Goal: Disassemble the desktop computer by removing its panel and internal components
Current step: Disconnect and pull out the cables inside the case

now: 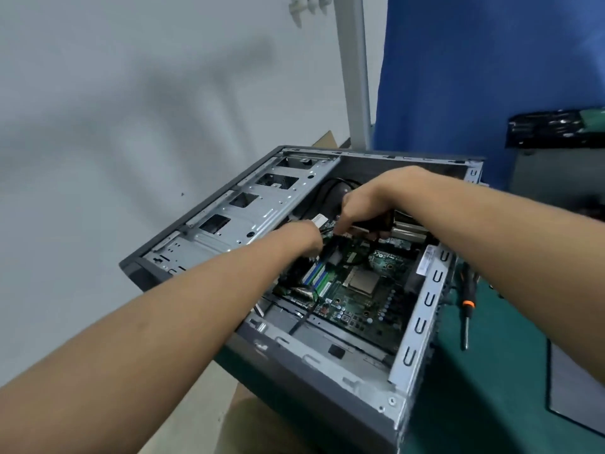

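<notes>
1. The desktop computer case (314, 385) lies open side up on the green mat (491, 404), nearest us.
2. Its motherboard (370, 306) shows inside; a screwdriver (466, 304) lies on the mat right of the case.
3. Our left hand (302, 239) dips among the cables; we cannot tell its grip.
4. Our right hand (363, 204), just beyond, curls round a black object (379, 224).
5. A blue curtain (474, 77) hangs far right.

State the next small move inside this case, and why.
Probably work the cables free of the motherboard: the case is open, left hand and right hand meet at them, and the screwdriver lies aside on the mat.
</notes>
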